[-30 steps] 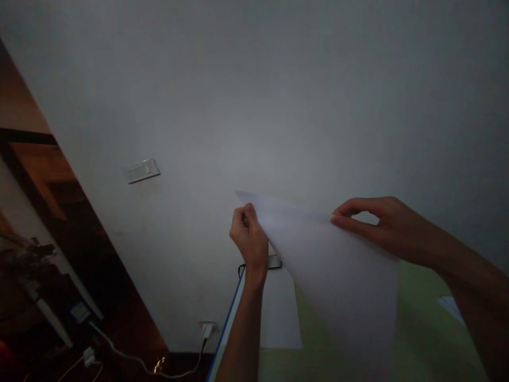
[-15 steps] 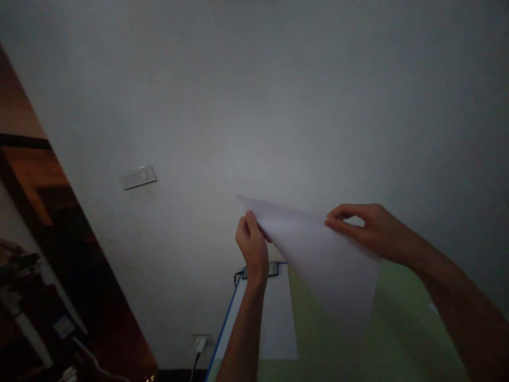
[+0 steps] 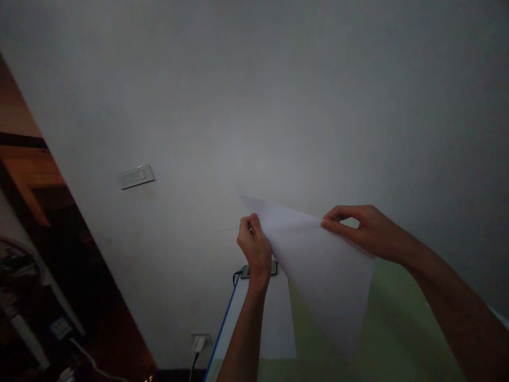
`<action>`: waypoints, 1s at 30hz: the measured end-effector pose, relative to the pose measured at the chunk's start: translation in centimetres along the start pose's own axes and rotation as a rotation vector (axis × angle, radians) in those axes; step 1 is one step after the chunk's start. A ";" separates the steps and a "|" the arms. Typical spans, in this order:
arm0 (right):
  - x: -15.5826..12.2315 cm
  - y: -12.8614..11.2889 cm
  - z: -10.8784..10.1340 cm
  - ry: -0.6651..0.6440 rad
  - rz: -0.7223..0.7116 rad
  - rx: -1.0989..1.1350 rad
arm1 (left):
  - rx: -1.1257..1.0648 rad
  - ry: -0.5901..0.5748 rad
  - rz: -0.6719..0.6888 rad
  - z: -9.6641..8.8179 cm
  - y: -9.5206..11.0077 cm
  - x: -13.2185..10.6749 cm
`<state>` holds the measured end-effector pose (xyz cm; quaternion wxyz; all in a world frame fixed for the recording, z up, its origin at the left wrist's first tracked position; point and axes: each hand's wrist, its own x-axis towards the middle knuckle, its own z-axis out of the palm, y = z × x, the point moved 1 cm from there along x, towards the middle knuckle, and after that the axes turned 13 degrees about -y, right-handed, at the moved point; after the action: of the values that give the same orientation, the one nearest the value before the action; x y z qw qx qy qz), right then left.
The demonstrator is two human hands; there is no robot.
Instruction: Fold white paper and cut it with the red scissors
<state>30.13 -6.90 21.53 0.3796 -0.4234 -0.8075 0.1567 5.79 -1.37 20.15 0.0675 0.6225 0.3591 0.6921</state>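
A sheet of white paper [image 3: 314, 260] is held up in the air between my two hands, tilted, with one corner pointing to the upper left. My left hand [image 3: 254, 244] is closed on the sheet's left edge, thumb uppermost. On the upper right edge, my right hand [image 3: 358, 228] pinches the paper between thumb and fingertips. Below the raised sheet, more white paper [image 3: 278, 323] lies on the green tabletop [image 3: 401, 323]. Behind my left wrist, a phone-like dark device [image 3: 273, 268] with a cable sits at the table's far edge, partly hidden.
A pale wall [image 3: 254, 106] rises right behind the table. It carries a switch plate [image 3: 137, 176] and, low down, a socket with a white plug [image 3: 199, 344]. To the left is a dark doorway [image 3: 79, 254], with cluttered items and a white cable [image 3: 95, 363].
The sheet has shifted slightly and its lower part hangs at a somewhat different angle. My right hand has moved a little left, my left hand a little right.
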 end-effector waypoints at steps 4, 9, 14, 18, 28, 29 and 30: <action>-0.1 -0.1 0.0 -0.023 0.030 0.021 | 0.005 -0.005 0.018 -0.2 0.2 0.0; 0.0 -0.4 0.0 -0.013 -0.014 0.018 | -0.079 0.008 0.009 -0.1 0.1 0.0; 0.1 0.2 0.2 -0.035 -0.028 0.006 | -0.213 -0.016 -0.001 -0.2 -0.3 0.2; 0.0 1.3 0.3 -0.088 -0.066 0.025 | -0.325 -0.068 -0.054 -0.2 -0.3 0.4; 0.0 -2.1 0.9 0.111 -0.080 0.032 | -0.321 -0.150 -0.060 -0.2 3.1 0.0; 0.1 -3.0 1.1 0.139 -0.099 0.043 | -0.313 -0.190 -0.056 -0.2 3.8 -0.2; 0.1 -3.8 1.3 0.155 -0.122 0.048 | -0.305 -0.228 -0.053 -0.2 4.5 -0.3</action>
<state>26.97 -8.96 22.96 0.4597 -0.3751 -0.7961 0.1196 7.29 -4.91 22.52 0.2198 0.6697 0.2563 0.6615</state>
